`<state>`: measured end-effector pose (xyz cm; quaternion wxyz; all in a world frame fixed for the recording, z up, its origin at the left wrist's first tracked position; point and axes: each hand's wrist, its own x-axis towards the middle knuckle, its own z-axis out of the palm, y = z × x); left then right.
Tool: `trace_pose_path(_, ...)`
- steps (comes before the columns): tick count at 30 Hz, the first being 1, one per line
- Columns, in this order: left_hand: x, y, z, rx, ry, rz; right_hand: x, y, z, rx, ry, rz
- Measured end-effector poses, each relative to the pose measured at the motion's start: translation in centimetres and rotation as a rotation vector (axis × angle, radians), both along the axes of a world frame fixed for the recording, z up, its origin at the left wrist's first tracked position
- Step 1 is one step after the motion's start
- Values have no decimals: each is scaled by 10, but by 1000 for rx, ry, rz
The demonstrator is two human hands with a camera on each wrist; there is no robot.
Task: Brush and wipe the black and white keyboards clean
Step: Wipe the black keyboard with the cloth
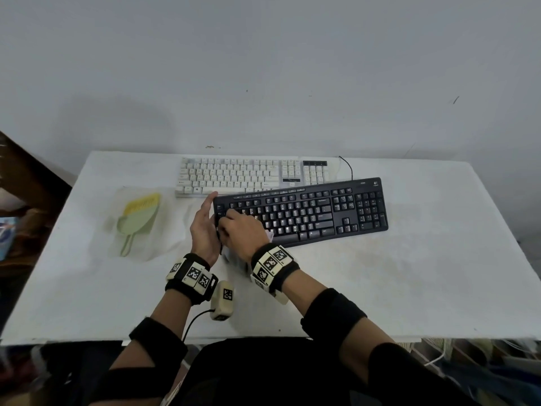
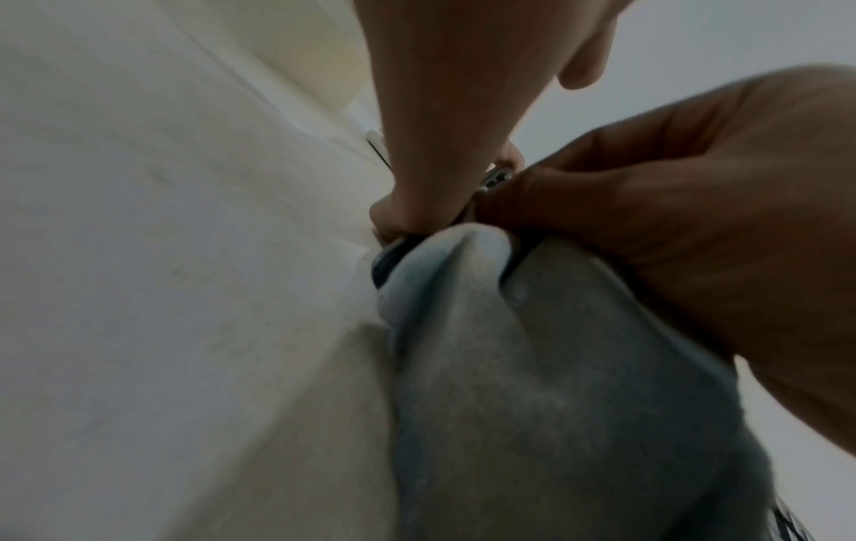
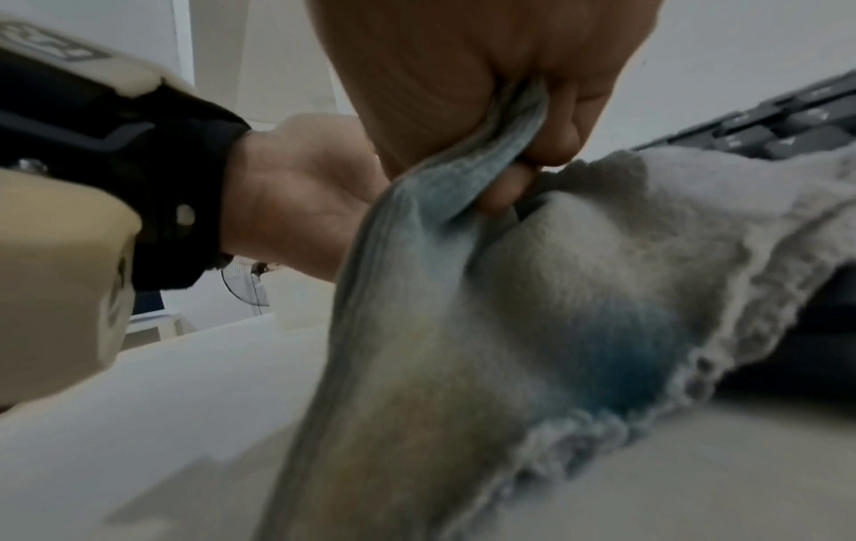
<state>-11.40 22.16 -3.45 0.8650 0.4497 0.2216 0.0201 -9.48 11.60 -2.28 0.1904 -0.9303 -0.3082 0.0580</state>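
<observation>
The black keyboard [image 1: 307,212] lies slanted in mid-table, with the white keyboard [image 1: 234,175] just behind it. My left hand [image 1: 205,227] stands on edge at the black keyboard's left end, thumb pointing up and fingers curled at its edge. My right hand [image 1: 241,230] rests on the leftmost keys and grips a grey-blue cloth [image 3: 509,293]. The cloth is bunched in its fist and hangs down to the table in front of the keyboard. In the left wrist view the cloth [image 2: 532,366] fills the foreground under the right hand [image 2: 695,201].
A yellow-bristled brush [image 1: 142,203] and a green dustpan [image 1: 137,227] lie on a clear plastic sheet at the left of the white table [image 1: 409,273]. A black cable [image 1: 348,167] runs off behind the keyboards. A wall stands close behind the table.
</observation>
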Motion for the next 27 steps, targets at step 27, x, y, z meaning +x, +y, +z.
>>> trace_pose_path(27, 6, 5, -13, -20, 8, 20, 29, -64, -13, 12, -24, -171)
